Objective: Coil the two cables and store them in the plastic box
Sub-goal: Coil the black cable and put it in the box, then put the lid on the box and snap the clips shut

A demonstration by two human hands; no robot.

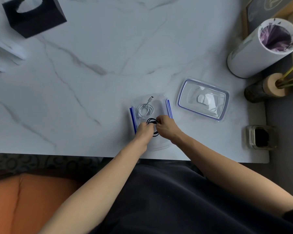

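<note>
Both hands are pinching a coiled black cable (153,123) over the plastic box (167,107): left grip (145,130) at seven o'clock, right grip (166,127) at three. A coiled white cable (145,110) is lying inside at eleven o'clock.

Bare forearms, left hand (145,130) and right hand (166,127) ungloved, dark garment over the lap

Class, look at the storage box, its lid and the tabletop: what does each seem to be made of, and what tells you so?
Storage box: clear glossy plastic, since the white cable shows through it; blue clips on the sides.
Lid: the same clear plastic with a blue seal line around its rim.
Tabletop: white with grey veins and a soft sheen, so marble or a marble-look surface; the view cannot tell which.
</note>
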